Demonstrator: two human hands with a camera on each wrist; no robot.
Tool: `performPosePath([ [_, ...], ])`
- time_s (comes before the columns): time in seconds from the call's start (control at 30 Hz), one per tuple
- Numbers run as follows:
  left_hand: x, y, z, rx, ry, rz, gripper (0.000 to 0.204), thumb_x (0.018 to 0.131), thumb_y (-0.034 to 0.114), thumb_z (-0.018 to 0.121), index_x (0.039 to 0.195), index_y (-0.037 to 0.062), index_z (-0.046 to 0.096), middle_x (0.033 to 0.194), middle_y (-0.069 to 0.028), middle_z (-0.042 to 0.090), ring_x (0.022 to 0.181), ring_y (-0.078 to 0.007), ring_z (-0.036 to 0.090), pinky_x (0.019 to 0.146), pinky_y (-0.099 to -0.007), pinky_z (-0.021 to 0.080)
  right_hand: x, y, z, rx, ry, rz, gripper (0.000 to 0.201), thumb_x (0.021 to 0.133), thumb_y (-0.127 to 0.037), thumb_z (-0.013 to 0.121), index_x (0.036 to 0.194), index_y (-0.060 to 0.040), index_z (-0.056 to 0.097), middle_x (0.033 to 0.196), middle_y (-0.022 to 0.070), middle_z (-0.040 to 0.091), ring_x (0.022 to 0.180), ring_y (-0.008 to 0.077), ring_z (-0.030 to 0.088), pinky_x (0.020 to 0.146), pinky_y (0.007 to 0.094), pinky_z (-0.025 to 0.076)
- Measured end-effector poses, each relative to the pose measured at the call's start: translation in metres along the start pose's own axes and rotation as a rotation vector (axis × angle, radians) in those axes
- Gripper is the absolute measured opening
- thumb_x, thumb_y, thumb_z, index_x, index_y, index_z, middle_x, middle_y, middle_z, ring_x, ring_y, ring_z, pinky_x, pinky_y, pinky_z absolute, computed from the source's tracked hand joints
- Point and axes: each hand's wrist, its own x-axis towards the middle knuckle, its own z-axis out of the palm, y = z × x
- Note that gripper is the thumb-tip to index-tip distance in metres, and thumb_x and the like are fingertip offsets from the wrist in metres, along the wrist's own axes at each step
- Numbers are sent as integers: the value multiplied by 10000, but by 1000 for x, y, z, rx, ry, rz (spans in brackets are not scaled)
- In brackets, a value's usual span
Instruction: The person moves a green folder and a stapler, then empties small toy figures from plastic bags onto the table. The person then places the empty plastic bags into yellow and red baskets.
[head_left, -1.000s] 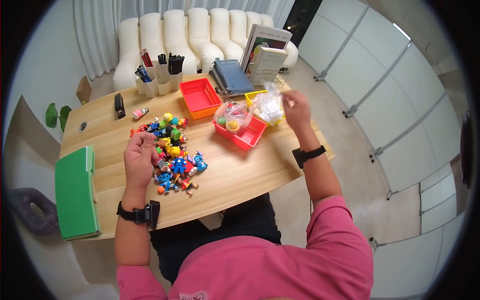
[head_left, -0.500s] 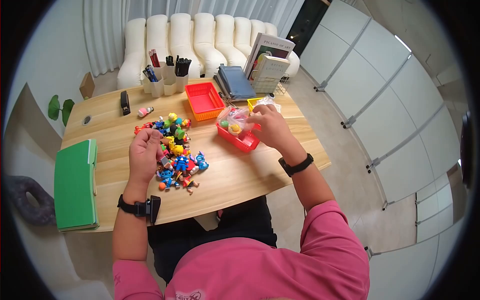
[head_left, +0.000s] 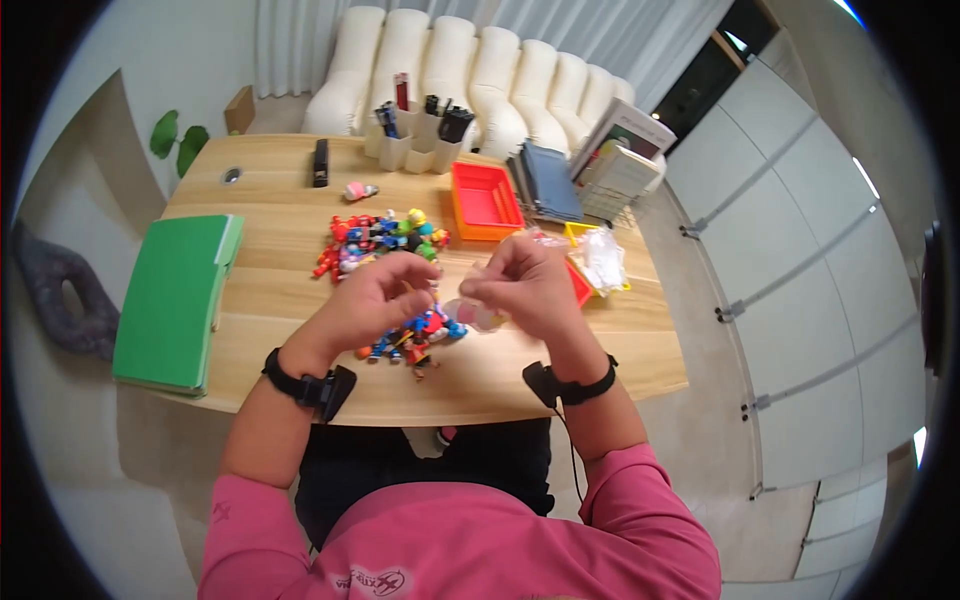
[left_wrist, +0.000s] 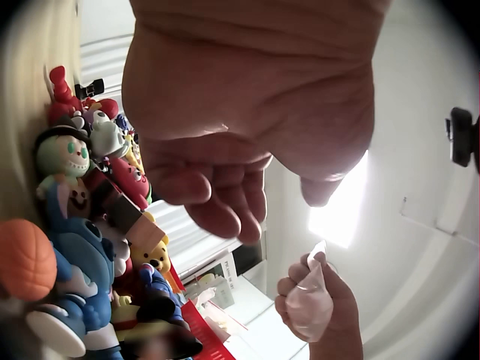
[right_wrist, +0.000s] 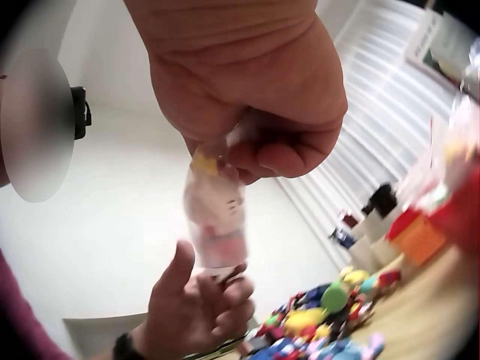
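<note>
My right hand [head_left: 530,290] pinches the top of a small clear plastic bag with a pale pink-and-white toy figure [right_wrist: 216,214] inside. The bagged figure hangs below the fingers. Facing it, my left hand [head_left: 372,300] holds nothing, its fingers loosely bent and the thumb apart. Both hands are over the table's near middle, close to each other. Under and behind the left hand lies a pile of small toy figures [head_left: 385,235]; in the left wrist view a blue figure [left_wrist: 84,259] and an orange ball [left_wrist: 26,259] show among them.
A red basket [head_left: 487,190] stands behind the pile. Another red basket [head_left: 579,284] is partly hidden by my right hand, beside a yellow basket [head_left: 572,230] with white plastic bags. Pen holders [head_left: 420,150], a stapler [head_left: 320,163] and a green folder [head_left: 175,300] also occupy the table.
My right hand has moved left from the yellow basket, past the red basket, to the table's middle with the bagged figure. My left hand has shifted right, its fingers now spread. The head view has turned.
</note>
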Motion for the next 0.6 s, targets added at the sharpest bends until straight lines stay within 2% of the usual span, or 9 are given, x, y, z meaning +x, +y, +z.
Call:
performPosePath([
  [0.03, -1, -3, -1, 2, -87, -5, 402, 1004, 172, 747, 1351, 26, 607, 1134, -55, 711, 1001, -123, 697, 866, -304, 580, 5, 11, 9, -46, -52, 31, 300, 836, -13, 882, 825, -74, 589, 757, 10, 701, 696, 69, 683, 606, 230, 554],
  [0.1, -3, 5, 4, -145, -112, -86, 343, 996, 159, 752, 1299, 25, 667, 1085, -50, 740, 947, -107, 697, 841, -287, 575, 10, 16, 28, -39, -86, 37, 303, 856, -20, 872, 894, -78, 577, 826, 34, 706, 744, 82, 686, 658, 234, 563],
  [0.17, 0, 3, 1, 90, -147, -124, 206, 991, 156, 755, 1145, 20, 734, 986, -32, 760, 869, -91, 693, 798, -271, 571, 17, 31, 38, 169, -94, 11, 302, 871, -44, 865, 991, -70, 589, 879, 44, 707, 774, 89, 686, 692, 235, 563],
  [0.23, 0, 2, 0, 101, -90, -163, 135, 1016, 132, 723, 1043, 2, 751, 924, -15, 752, 857, -91, 692, 775, -260, 560, 20, 36, 44, 369, -88, -16, 327, 886, -68, 858, 1088, -61, 601, 931, 53, 707, 804, 96, 685, 725, 237, 564],
  [0.3, 3, -6, -1, 49, 169, -40, 148, 997, 150, 752, 1021, 4, 742, 911, -18, 756, 800, -73, 669, 728, -255, 556, 17, 30, 46, 468, -99, 67, 480, 926, -105, 824, 1321, -50, 556, 1023, 65, 711, 824, 102, 681, 755, 235, 559],
  [0.33, 2, 2, -1, -55, 235, -146, 124, 980, 117, 769, 1030, 7, 740, 934, -25, 751, 836, -75, 673, 747, -254, 559, 15, 37, 39, 442, -222, 157, 468, 956, -151, 797, 1364, -38, 596, 1000, 41, 724, 817, 103, 677, 748, 241, 566],
  [0.43, 6, -1, 0, -26, 273, -92, 127, 955, 79, 789, 1050, 12, 737, 977, -35, 747, 885, -91, 689, 785, -267, 569, 13, 54, 31, 312, -174, 296, 327, 982, -167, 770, 1260, -23, 674, 973, 23, 730, 828, 91, 673, 743, 241, 561],
  [0.5, 5, 10, 6, -47, 226, -77, 165, 944, 64, 796, 1083, 1, 734, 1015, -44, 743, 912, -105, 698, 825, -279, 575, 11, 56, 34, 273, -102, 199, 252, 993, -189, 761, 1177, -21, 721, 945, 8, 731, 807, 68, 662, 707, 225, 548],
  [0.6, 4, 15, 6, 91, 363, -7, 174, 968, 76, 773, 1111, -16, 734, 1014, -45, 744, 909, -119, 705, 849, -296, 581, 16, 57, 26, 209, -79, 178, 272, 979, -157, 769, 1200, -9, 712, 954, 27, 737, 769, 51, 659, 624, 203, 500],
])
